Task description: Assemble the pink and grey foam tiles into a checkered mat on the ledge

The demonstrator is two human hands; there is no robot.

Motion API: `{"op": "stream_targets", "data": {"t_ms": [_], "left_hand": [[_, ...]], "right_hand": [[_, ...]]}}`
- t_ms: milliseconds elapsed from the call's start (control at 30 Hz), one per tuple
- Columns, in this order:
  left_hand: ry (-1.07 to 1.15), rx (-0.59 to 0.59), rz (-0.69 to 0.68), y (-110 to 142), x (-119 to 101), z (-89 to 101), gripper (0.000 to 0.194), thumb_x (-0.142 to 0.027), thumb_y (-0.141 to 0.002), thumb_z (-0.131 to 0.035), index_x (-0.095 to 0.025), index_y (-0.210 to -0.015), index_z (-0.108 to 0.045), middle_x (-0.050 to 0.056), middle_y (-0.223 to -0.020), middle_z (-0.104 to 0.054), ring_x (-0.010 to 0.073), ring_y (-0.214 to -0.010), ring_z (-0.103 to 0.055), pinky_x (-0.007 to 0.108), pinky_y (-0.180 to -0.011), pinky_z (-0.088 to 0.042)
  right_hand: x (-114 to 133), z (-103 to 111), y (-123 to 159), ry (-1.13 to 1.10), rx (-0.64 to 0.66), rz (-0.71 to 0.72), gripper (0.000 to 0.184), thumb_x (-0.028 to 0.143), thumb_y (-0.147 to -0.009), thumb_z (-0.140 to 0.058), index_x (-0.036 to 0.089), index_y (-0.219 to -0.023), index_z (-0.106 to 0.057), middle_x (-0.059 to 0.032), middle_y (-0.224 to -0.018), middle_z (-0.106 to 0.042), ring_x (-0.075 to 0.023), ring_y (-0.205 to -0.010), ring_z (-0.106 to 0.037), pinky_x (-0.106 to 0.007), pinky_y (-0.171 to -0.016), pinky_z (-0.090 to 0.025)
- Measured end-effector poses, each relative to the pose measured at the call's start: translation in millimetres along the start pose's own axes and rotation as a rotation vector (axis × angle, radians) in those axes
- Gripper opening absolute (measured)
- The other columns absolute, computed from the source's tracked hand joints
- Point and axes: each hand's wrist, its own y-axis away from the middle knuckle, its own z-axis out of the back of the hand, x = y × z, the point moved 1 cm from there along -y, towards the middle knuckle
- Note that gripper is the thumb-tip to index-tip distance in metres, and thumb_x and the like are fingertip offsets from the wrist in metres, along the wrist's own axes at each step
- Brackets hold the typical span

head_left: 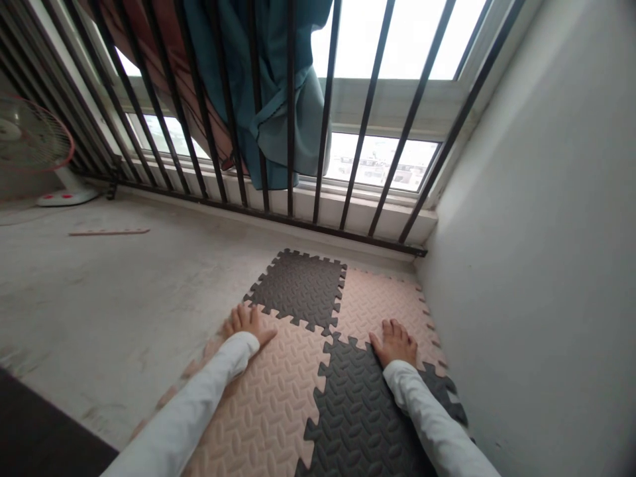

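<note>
My left hand point(245, 322) lies flat with fingers apart on the upper left corner of the near pink foam mat tile point(278, 384), close to its seam with the far dark tile point(303, 285). My right hand point(397, 344) is spread, palm down, over the seam between the near black tile point(358, 411) and the far pink tile point(385, 298). The tiles have toothed, jigsaw-like edges and a raised tread pattern. They meet at a common corner between my hands. Neither hand grips anything. My sleeves cover parts of the near tiles.
Dark metal railing bars point(291, 132) stand before the window, with a blue-green curtain point(268, 86) hanging behind them. A white wall point(536, 265) borders the mat on the right. On the concrete floor point(149, 285) lie a thin pink strip point(109, 232) and a standing fan point(34, 139).
</note>
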Motion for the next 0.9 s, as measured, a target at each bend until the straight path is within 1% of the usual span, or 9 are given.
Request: {"op": "stream_targets", "data": {"t_ms": [100, 200, 267, 333, 433, 567, 633, 767, 900], "left_hand": [[-0.011, -0.040, -0.035, 11.3, 17.7, -10.4, 0.094, -0.071, -0.054, -0.037, -0.020, -0.131, -0.017, 0.013, -0.141, -0.002, 0.0284, -0.127, 0.007, 0.049, -0.099, 0.000], [0.001, 0.003, -0.053, 13.3, 20.1, -14.1, 0.097, -0.071, -0.051, -0.040, -0.021, -0.131, -0.017, 0.013, -0.141, -0.002, 0.0278, -0.127, 0.009, 0.049, -0.098, 0.003], [0.005, 0.029, -0.042, 11.6, 17.8, -13.1, 0.097, -0.071, -0.050, -0.041, -0.022, -0.131, -0.017, 0.012, -0.141, -0.001, 0.0279, -0.127, 0.010, 0.050, -0.098, 0.004], [0.005, 0.038, -0.041, 9.9, 15.8, -11.7, 0.098, -0.071, -0.049, -0.042, -0.023, -0.131, -0.017, 0.012, -0.141, -0.001, 0.0278, -0.127, 0.010, 0.050, -0.098, 0.004], [-0.003, 0.038, -0.044, 9.5, 15.0, -10.1, 0.098, -0.071, -0.049, -0.042, -0.024, -0.131, -0.016, 0.011, -0.141, 0.001, 0.0273, -0.126, 0.011, 0.050, -0.098, 0.005], [-0.006, 0.049, -0.042, 10.5, 15.5, -9.1, 0.097, -0.070, -0.050, -0.042, -0.023, -0.131, -0.017, 0.010, -0.141, 0.000, 0.0277, -0.126, 0.011, 0.051, -0.097, 0.003], [0.001, 0.052, -0.043, 9.6, 15.9, -10.2, 0.097, -0.070, -0.049, -0.043, -0.024, -0.130, -0.018, 0.010, -0.141, 0.000, 0.0281, -0.126, 0.010, 0.052, -0.097, 0.002], [0.017, 0.037, -0.053, 6.3, 17.2, -14.7, 0.098, -0.070, -0.048, -0.045, -0.024, -0.130, -0.018, 0.011, -0.141, 0.001, 0.0287, -0.127, 0.009, 0.052, -0.098, 0.001], [0.001, 0.042, -0.044, 6.5, 17.1, -14.6, 0.098, -0.069, -0.048, -0.045, -0.025, -0.130, -0.018, 0.010, -0.141, 0.002, 0.0282, -0.126, 0.011, 0.052, -0.098, 0.001]], "right_hand": [[-1.8, -0.1, 0.3, 0.013, 0.024, -0.012, 0.050, 0.048, -0.076, -0.037, 0.019, -0.117, -0.043, -0.0086, -0.124, -0.041, -0.0208, -0.112, -0.033, -0.038, -0.088, -0.023], [1.9, 1.4, -4.6, 0.017, 0.119, -0.061, 0.053, 0.049, -0.076, -0.035, 0.019, -0.119, -0.041, -0.0084, -0.128, -0.037, -0.0208, -0.116, -0.030, -0.040, -0.091, -0.022], [14.4, 5.2, -13.3, -0.010, 0.214, -0.136, 0.056, 0.051, -0.077, -0.030, 0.019, -0.122, -0.037, -0.0096, -0.133, -0.030, -0.0221, -0.118, -0.027, -0.044, -0.092, -0.021], [38.8, 10.4, -27.0, -0.059, 0.268, -0.112, 0.060, 0.050, -0.079, -0.025, 0.016, -0.127, -0.029, -0.0102, -0.137, -0.020, -0.0215, -0.122, -0.021, -0.044, -0.094, -0.020], [89.6, 14.5, -52.9, -0.138, 0.269, 0.127, 0.063, 0.047, -0.080, -0.023, 0.012, -0.131, -0.017, -0.0080, -0.140, -0.011, -0.0165, -0.126, -0.012, -0.037, -0.099, -0.015], [137.5, 5.7, -85.9, -0.185, 0.299, 0.121, 0.067, 0.050, -0.079, -0.021, 0.010, -0.132, -0.010, -0.0074, -0.140, -0.004, -0.0184, -0.127, -0.004, -0.039, -0.101, -0.008], [144.7, -2.0, -97.1, -0.183, 0.295, 0.103, 0.069, 0.051, -0.079, -0.018, 0.008, -0.132, -0.009, -0.0072, -0.140, -0.003, -0.0185, -0.127, -0.002, -0.039, -0.101, -0.005], [141.6, -14.7, -104.7, -0.165, 0.263, 0.101, 0.074, 0.056, -0.078, -0.016, 0.005, -0.132, -0.012, -0.0097, -0.140, -0.008, -0.0199, -0.127, -0.004, -0.039, -0.101, 0.000], [142.1, -15.7, -107.7, -0.149, 0.277, 0.125, 0.081, 0.059, -0.075, -0.021, 0.001, -0.130, -0.014, -0.0151, -0.138, -0.012, -0.0235, -0.126, -0.004, -0.038, -0.101, 0.003]]}}
